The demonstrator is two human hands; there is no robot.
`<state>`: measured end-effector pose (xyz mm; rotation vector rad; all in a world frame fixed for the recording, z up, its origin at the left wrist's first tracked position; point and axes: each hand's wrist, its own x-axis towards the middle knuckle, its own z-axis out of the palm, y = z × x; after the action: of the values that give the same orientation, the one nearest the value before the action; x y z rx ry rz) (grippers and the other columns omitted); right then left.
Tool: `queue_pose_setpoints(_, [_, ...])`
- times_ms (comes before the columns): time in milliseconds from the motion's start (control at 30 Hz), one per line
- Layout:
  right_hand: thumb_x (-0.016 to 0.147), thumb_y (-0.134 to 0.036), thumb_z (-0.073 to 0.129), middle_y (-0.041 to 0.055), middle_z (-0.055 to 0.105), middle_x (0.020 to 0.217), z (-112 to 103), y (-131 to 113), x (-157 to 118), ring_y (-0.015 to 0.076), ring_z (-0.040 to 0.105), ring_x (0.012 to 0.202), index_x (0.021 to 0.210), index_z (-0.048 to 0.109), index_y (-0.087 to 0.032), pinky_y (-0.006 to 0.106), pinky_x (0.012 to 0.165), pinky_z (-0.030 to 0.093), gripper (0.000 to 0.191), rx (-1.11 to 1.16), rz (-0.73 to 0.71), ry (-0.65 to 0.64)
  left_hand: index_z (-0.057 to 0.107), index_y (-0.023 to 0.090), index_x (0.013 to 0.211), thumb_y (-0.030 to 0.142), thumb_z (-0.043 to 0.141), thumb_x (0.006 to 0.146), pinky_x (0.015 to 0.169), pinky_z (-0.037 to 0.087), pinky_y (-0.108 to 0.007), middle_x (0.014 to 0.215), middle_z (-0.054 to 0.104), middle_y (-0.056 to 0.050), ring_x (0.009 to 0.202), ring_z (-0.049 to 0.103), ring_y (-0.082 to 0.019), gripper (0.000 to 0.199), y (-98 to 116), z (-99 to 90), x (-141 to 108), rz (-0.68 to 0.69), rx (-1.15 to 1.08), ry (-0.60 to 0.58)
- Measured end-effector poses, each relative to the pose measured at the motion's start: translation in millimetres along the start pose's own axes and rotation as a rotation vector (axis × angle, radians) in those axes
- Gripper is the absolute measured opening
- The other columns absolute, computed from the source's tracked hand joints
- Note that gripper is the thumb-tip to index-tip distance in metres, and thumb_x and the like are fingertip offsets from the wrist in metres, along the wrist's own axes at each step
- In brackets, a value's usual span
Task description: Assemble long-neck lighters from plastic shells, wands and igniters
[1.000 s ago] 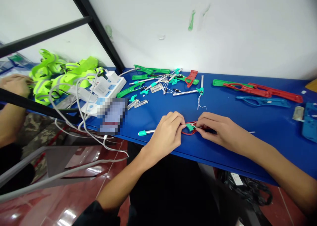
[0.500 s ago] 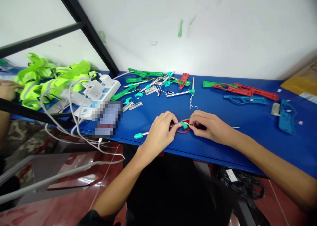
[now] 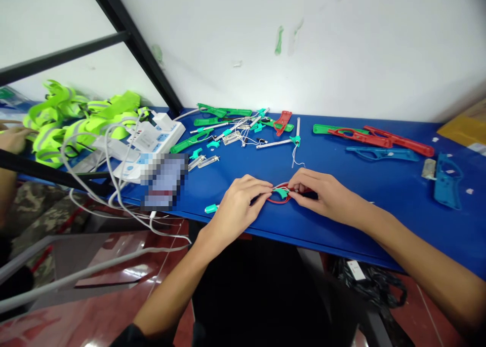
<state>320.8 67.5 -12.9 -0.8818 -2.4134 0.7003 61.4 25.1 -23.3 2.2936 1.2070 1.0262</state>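
A red plastic casing (image 3: 279, 201) lies near the blue table's front edge, with a small green plastic piece (image 3: 281, 192) and thin pale wires in its looped part. My left hand (image 3: 243, 200) is closed in a pinch at the loop's left side, its thumb and fingertips by the green piece. On the other side my right hand (image 3: 322, 191) pinches at the wires close to the green piece; my fingers hide most of what they grip. A teal-tipped rod end (image 3: 211, 208) sticks out left of my left hand.
Green casings (image 3: 224, 111), wired metal rods and clear parts lie along the back. Red casings (image 3: 398, 140) and blue casings (image 3: 448, 182) are to the right. A white power strip (image 3: 167, 137), a phone (image 3: 165, 182) and yellow-green reflective straps (image 3: 72, 129) sit left, near another person's hand (image 3: 15, 137).
My left hand has shifted slightly left and down, its fingers straighter along the casing. My right fingertips stay beside the green piece, with small finger movements.
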Motion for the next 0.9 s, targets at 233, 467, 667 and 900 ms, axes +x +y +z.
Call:
queue_pose_setpoints(233, [0.112,-0.038,0.056,0.0095,0.071,0.111,0,-10,3,0.0229,0.07,0.099,0.126,0.071,-0.023,0.037,0.09,0.057,0.026,-0.09,-0.056,-0.058,0.08,0.024,0.118,0.021,0.069,0.106,0.095,0.058,-0.045,0.121,0.085,-0.005,0.104,0.076,-0.023,0.017,0,0.1,-7,0.054,0.046,0.014])
queue_pose_setpoints(467, [0.113,-0.044,0.053,0.0095,0.072,0.116,6,-6,6,0.023,0.07,0.102,0.124,0.072,-0.025,0.038,0.088,0.057,0.029,-0.265,-0.148,-0.031,0.08,0.024,0.122,0.034,0.079,0.1,0.092,0.059,-0.045,0.124,0.084,-0.006,0.106,0.077,-0.025,0.023,-5,0.2,-9,0.078,0.08,0.012])
queue_pose_setpoints(667, [0.115,-0.046,0.049,0.0107,0.075,0.119,2,-3,13,0.0265,0.068,0.108,0.126,0.072,-0.023,0.046,0.098,0.054,0.034,-0.353,-0.257,-0.051,0.08,0.024,0.118,0.032,0.078,0.101,0.093,0.061,-0.046,0.12,0.085,-0.007,0.102,0.075,-0.025,0.019,-10,3.6,-8,0.041,0.021,0.002])
queue_pose_setpoints(900, [0.118,-0.035,0.04,0.012,0.074,0.121,0,-5,16,0.0268,0.067,0.108,0.128,0.07,-0.017,0.044,0.097,0.052,0.037,-0.512,-0.388,-0.147,0.076,0.021,0.116,0.029,0.08,0.099,0.09,0.058,-0.042,0.119,0.084,-0.005,0.096,0.07,-0.023,0.019,-10,2.3,-6,0.031,-0.002,-0.017])
